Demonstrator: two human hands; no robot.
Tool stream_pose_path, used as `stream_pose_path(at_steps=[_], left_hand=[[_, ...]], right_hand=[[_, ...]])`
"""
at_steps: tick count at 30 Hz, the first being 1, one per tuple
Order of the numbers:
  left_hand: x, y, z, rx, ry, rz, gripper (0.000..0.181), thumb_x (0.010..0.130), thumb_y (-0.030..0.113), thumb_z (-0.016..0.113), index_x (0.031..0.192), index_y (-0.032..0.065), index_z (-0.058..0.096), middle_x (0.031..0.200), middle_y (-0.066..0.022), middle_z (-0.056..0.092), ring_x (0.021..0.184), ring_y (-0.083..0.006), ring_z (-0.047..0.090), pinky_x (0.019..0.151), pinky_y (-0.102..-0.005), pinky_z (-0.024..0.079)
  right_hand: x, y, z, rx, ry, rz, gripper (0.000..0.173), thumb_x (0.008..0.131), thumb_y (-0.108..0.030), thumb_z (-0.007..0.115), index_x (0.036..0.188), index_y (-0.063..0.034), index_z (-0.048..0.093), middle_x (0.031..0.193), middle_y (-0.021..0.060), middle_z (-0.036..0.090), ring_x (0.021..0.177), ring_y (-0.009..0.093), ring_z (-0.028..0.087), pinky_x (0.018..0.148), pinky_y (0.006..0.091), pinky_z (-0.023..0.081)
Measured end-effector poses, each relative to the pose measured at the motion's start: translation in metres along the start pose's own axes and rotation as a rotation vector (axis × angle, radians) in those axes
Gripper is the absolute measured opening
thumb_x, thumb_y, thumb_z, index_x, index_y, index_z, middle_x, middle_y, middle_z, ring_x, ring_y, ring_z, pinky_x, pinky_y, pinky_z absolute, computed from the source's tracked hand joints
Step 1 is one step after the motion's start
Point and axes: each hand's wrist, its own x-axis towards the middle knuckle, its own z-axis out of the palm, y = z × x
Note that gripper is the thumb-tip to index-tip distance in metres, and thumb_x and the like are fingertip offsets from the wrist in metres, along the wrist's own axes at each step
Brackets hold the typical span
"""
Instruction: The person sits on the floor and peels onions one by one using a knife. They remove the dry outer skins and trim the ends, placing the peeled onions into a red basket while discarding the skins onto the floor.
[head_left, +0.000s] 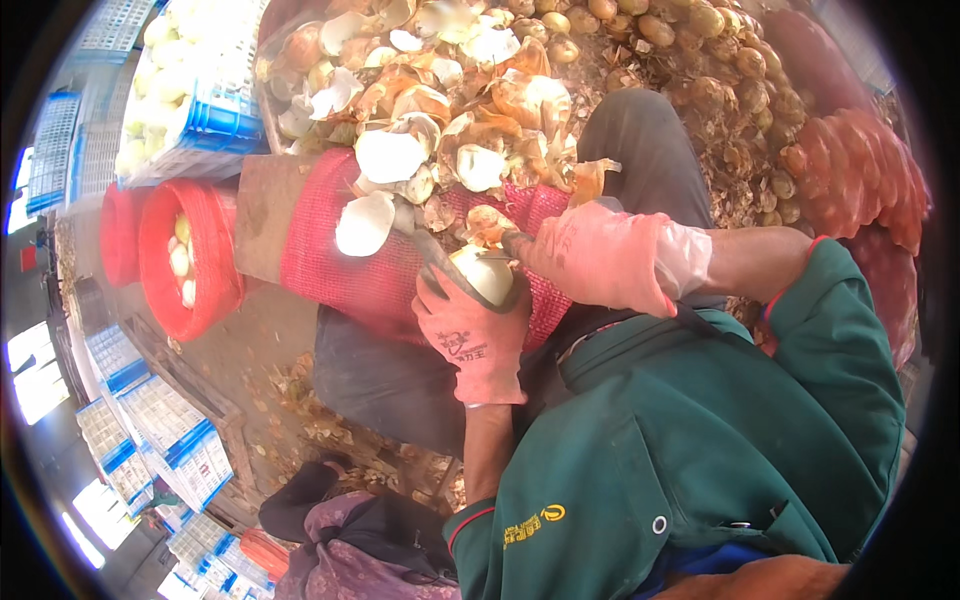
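Note:
My left hand (472, 322), in a pink work glove with a dark-coated palm, grips a partly peeled onion (484, 274) above my lap. Its pale flesh faces up. My right hand (589, 255), gloved the same way over a clear plastic liner, meets the onion from the right. A thin dark blade (493, 256), seemingly of a small knife, shows at its fingertips; the handle is hidden in the glove. Brown onion skin (489, 223) sits by those fingertips. Below both hands, red mesh sacking (360, 277) is draped across my lap, with loose peel (365, 223) on it.
Onion skins (420, 97) heap up ahead, beside unpeeled onions (705, 97). Filled red mesh sacks (855, 172) lie at right. On the left stand a blue-and-white crate (217, 124) of peeled onions and a red-lined bucket (157, 277). Another person's clothed body (360, 532) is close at bottom left.

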Motion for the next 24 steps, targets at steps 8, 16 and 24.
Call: stream_pose_path(at_steps=[8,16,24], left_hand=[[0.000,0.002,-0.003,-0.123,-0.030,-0.097,0.104,0.066,0.038,0.082,0.145,-0.0028,0.027,0.125,-0.0253,0.051,0.107,-0.0418,0.052,0.094,-0.0508,0.043],[-0.004,-0.002,0.000,-0.197,-0.029,-0.151,0.109,0.065,0.038,0.083,0.148,-0.0021,0.023,0.135,-0.0241,0.045,0.113,-0.0418,0.050,0.094,-0.0506,0.042],[-0.006,-0.009,0.002,-0.229,-0.017,-0.122,0.118,0.057,0.033,0.088,0.150,0.0036,0.021,0.135,-0.0218,0.047,0.114,-0.0446,0.050,0.097,-0.0512,0.043]], right_hand=[[0.017,0.030,0.033,0.555,0.298,0.062,0.040,0.089,-0.010,0.049,0.128,-0.0066,0.054,0.085,0.0221,0.067,0.077,0.037,0.067,0.072,0.0453,0.052],[0.041,-0.001,0.007,0.861,0.297,0.011,0.039,0.082,-0.022,0.068,0.112,0.0007,0.058,0.093,0.0226,0.067,0.093,0.038,0.065,0.079,0.0431,0.051],[0.064,-0.005,0.013,0.908,0.351,-0.084,0.035,0.078,-0.011,0.065,0.110,-0.0006,0.059,0.090,0.0206,0.067,0.090,0.036,0.066,0.077,0.0425,0.052]])
